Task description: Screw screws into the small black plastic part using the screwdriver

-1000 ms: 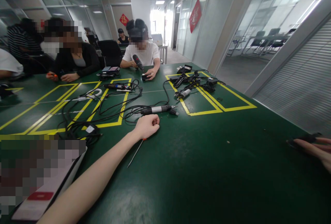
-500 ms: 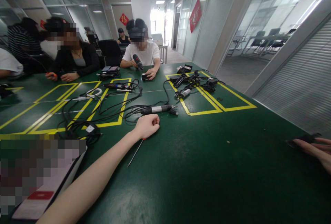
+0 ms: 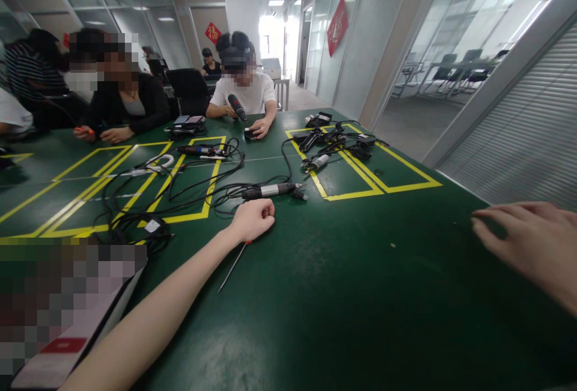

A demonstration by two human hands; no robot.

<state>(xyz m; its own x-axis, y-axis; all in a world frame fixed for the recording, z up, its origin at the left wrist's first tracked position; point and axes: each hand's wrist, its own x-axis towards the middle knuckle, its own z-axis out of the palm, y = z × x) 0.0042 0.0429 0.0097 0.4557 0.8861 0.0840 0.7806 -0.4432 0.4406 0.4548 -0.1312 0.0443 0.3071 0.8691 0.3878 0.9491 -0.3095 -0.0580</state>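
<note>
My left hand [image 3: 253, 220] is closed in a loose fist on the green table [image 3: 351, 295], around the handle of a screwdriver [image 3: 233, 267]. A bit of red handle and the thin metal shaft stick out below the fist, pointing toward me. Just beyond the knuckles lies a grey and black electric screwdriver [image 3: 270, 190] with its cable. Over the table's right edge, my right hand [image 3: 536, 237] has its thumb and fingers curved apart, with nothing visible between them.
Yellow tape [image 3: 351, 196] outlines areas on the table. Black cables [image 3: 148, 222] lie left, and a tangle of cords and adapters [image 3: 336, 138] lies farther right. A pixelated panel [image 3: 63, 346] is near left. Across the table, a co-worker [image 3: 243, 93] holds a power tool [image 3: 236, 106].
My right hand has come in from the far right, moving up and left. The dark thing it held is no longer visible. The left hand stays in place.
</note>
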